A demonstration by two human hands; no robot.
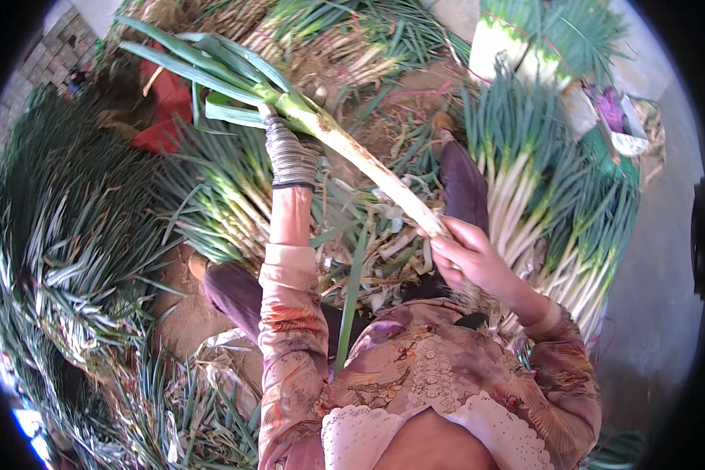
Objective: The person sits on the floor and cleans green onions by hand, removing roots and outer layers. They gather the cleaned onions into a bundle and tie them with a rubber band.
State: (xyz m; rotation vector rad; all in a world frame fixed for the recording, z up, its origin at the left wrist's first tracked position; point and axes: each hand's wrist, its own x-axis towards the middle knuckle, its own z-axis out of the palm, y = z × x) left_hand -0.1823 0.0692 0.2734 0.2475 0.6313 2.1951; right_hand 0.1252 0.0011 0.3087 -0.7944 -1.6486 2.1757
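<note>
One long green onion (376, 170) is stretched across in front of me, its green leaves at the upper left and its root end at the lower right. My left hand (288, 147), in a grey striped glove, grips it below the leaves; the onion hides part of the fingers. My bare right hand (467, 252) holds the white root end between thumb and fingers. Below the onion, peeled skins and leaf scraps (388, 252) lie between my legs. A loose green leaf (352, 288) hangs down by my left forearm.
A big heap of green onions (76, 223) stands on the left. Near my left knee lies a smaller pile (235, 205). White-stemmed onions (511, 194) lie on the right, below tied bundles (523, 41). A white box (625, 126) with something purple sits at the right; a red cloth (164, 100) lies upper left.
</note>
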